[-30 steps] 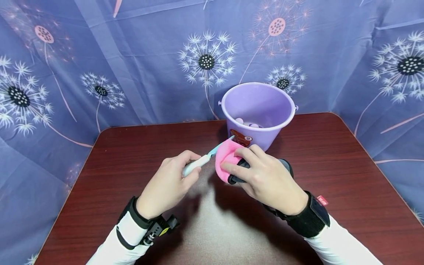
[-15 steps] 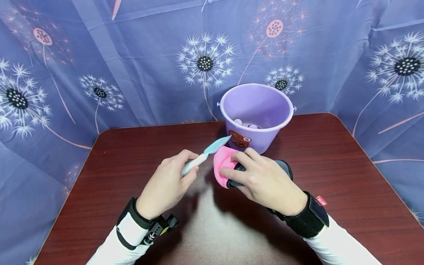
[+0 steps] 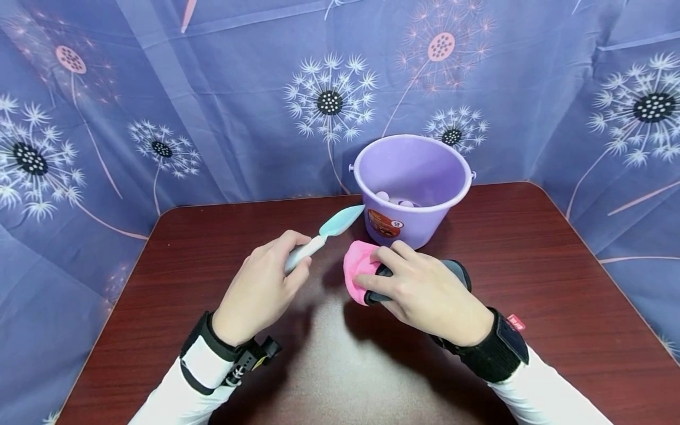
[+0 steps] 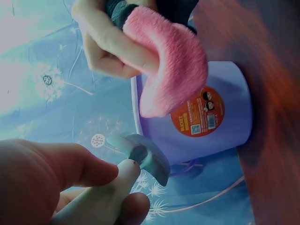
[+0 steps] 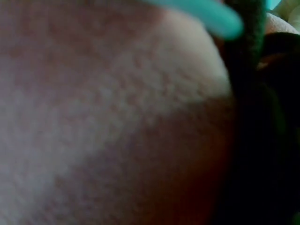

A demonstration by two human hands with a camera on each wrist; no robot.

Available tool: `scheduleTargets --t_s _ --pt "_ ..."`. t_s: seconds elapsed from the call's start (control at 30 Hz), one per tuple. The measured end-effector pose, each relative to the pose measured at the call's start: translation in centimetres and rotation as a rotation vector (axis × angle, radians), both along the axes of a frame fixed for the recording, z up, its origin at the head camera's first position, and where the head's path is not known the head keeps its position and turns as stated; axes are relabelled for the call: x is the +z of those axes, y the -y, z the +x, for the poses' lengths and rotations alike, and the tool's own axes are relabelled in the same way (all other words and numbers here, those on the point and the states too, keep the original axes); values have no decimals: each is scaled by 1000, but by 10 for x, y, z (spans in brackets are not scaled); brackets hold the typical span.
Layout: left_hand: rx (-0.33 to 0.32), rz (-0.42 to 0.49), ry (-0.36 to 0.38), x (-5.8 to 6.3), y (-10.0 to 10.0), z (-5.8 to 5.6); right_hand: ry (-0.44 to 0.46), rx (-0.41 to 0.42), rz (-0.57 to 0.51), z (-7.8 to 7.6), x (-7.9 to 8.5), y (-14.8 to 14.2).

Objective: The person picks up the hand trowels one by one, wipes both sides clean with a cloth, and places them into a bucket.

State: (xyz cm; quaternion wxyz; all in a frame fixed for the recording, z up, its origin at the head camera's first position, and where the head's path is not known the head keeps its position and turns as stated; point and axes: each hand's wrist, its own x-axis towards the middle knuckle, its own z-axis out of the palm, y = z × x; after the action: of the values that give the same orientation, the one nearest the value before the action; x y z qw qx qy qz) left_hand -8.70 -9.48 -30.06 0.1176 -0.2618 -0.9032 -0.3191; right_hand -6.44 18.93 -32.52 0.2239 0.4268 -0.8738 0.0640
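Observation:
My left hand [image 3: 260, 283] grips a small trowel [image 3: 307, 255] by its white handle, thumb and fingers wrapped round it. The light blue blade [image 3: 340, 221] points up and right, its tip overlapping the bucket's edge in the head view. My right hand [image 3: 425, 289] holds a fuzzy pink cloth [image 3: 357, 273] with dark grey backing and black edging, fingertips pressed into the pink side. Trowel and cloth are apart. The left wrist view shows the pink cloth [image 4: 180, 65] in front of the bucket. Most of the right wrist view is blurred and dark.
A lilac bucket [image 3: 409, 227] with an orange-red label stands at the back of the dark red wooden table [image 3: 223, 230]. Small lilac knobs show inside it. Blue dandelion-print cloth [image 3: 239, 106] hangs round the back and sides.
The trowel has moved away from the pink cloth, to the left, and its blade face has turned into view. The pink cloth sits slightly lower; my right hand has barely moved.

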Motion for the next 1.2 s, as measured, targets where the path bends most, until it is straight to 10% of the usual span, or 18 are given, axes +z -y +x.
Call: scheduleTargets --t_s 0.83,1.2 --pt "-37 -167 -131 70 -25 -49 13 23 46 0 -1 -3" --pt "-94 -293 -59 86 -51 -85 36 16 47 2 -1 -2"
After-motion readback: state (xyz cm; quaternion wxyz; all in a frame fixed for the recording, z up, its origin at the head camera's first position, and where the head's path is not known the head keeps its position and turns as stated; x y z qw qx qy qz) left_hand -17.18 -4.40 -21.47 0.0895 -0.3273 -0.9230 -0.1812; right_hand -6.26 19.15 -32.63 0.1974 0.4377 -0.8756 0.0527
